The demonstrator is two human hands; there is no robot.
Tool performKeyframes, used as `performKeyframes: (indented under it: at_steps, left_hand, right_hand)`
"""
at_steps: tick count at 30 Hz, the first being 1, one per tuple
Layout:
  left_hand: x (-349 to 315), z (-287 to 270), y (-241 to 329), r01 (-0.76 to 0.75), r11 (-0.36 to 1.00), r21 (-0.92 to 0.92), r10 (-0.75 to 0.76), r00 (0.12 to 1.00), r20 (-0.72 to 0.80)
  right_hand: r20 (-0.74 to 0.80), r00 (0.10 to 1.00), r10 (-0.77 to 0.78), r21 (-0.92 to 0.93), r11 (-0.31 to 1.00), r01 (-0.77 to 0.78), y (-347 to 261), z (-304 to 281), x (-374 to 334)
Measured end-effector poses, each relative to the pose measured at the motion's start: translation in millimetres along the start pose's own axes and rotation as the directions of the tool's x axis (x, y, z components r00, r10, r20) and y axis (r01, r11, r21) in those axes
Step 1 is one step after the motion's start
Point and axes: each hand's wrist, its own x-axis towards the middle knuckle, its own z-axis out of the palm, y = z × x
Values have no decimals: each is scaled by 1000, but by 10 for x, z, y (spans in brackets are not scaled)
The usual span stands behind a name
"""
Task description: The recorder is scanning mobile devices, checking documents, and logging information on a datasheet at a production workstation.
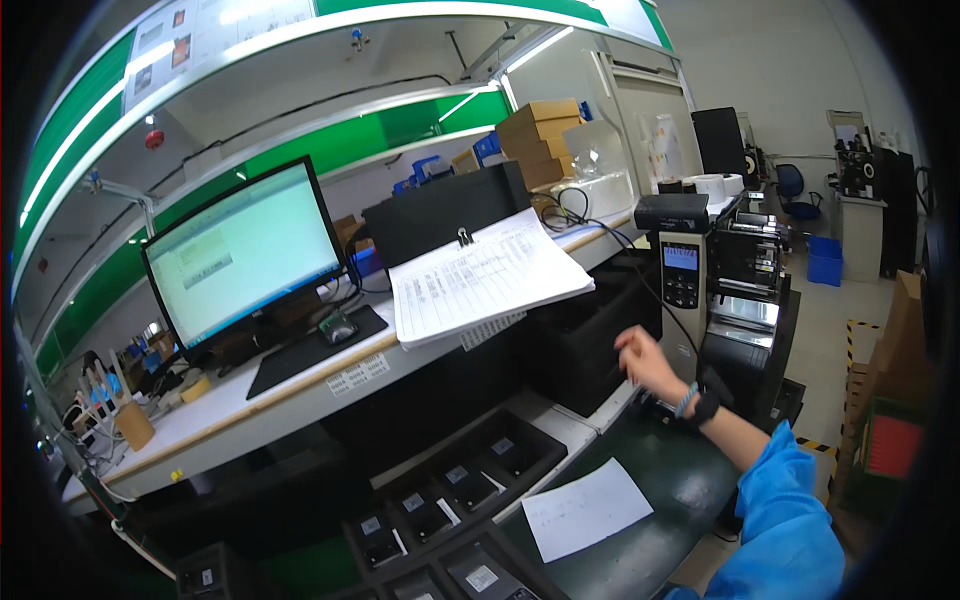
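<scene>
My right hand (652, 364), in a blue sleeve (785, 525) with a dark watch and a beaded bracelet at the wrist, hangs above the dark green work surface (690, 480). Its fingers are loosely bent and a little apart, with nothing seen in them. It is nearest to the label printer (683, 300), which has a small lit screen, and to a black foam box (575, 350) behind the fingers. A loose white sheet of paper (588, 508) lies below it on the green surface. My left hand is out of view.
Black foam trays (535, 440) hold several dark devices with labels. On the shelf stand a monitor (245, 255), a mouse (338, 327) on a black pad, and a clipped paper stack (490, 275) jutting over the edge. A cable (660, 290) hangs beside the printer. Cardboard boxes (540, 140) stand behind.
</scene>
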Motion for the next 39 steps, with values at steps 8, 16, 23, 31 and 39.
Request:
performKeyframes:
  at_steps: [8,16,23,31,39]
  left_hand:
    - [-173,66,723,-226,941,253,232,973,9]
    - [150,221,1603,-429,688,585,533,846,-7]
    - [774,270,1808,-571,538,620,779,618,-107]
    - [408,208,2321,-541,486,686,728,686,25]
    - [122,-12,2372,-438,583,684,568,822,41]
  right_hand:
    - [231,951,206,-746,665,37,802,187,-1633]
    - [250,911,328,-809,588,10,953,409,-1727]
    - [372,901,223,-388,919,-68,825,199,-1539]
    - [442,880,173,-362,932,-1,762,-217,-1471]
    - [572,802,-174,-165,933,320,259,428,-1716]
